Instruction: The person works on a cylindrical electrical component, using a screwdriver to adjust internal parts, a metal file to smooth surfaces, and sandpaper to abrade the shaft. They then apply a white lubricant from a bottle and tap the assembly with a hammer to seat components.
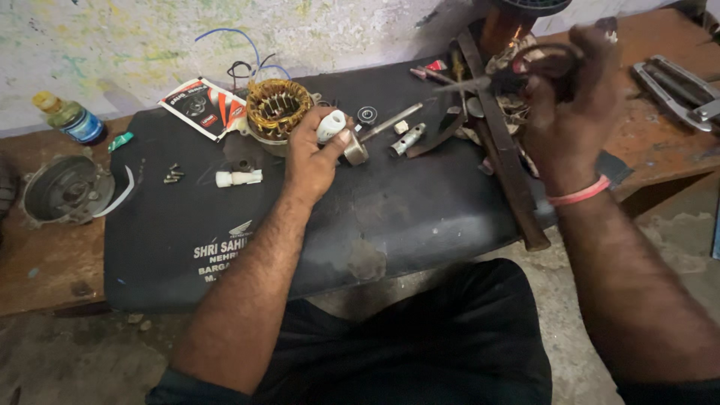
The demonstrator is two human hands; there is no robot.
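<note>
Left hand (311,154): our fingers grip a white cap (331,125).
Right hand (570,90): fingers closed on scissors (517,71).
Around: copper stator (279,109), screws (173,174), bottle (69,117), black mat (360,225) on the surface.

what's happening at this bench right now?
A person sits at a wooden bench with a black mat laid over it. The left hand grips a small white cylindrical part at the end of a metal shaft lying on the mat. The right hand is raised and holds dark scissors. A copper-wound stator sits just behind the left hand; loose screws, a white plastic piece and a round metal cover lie further left.
</note>
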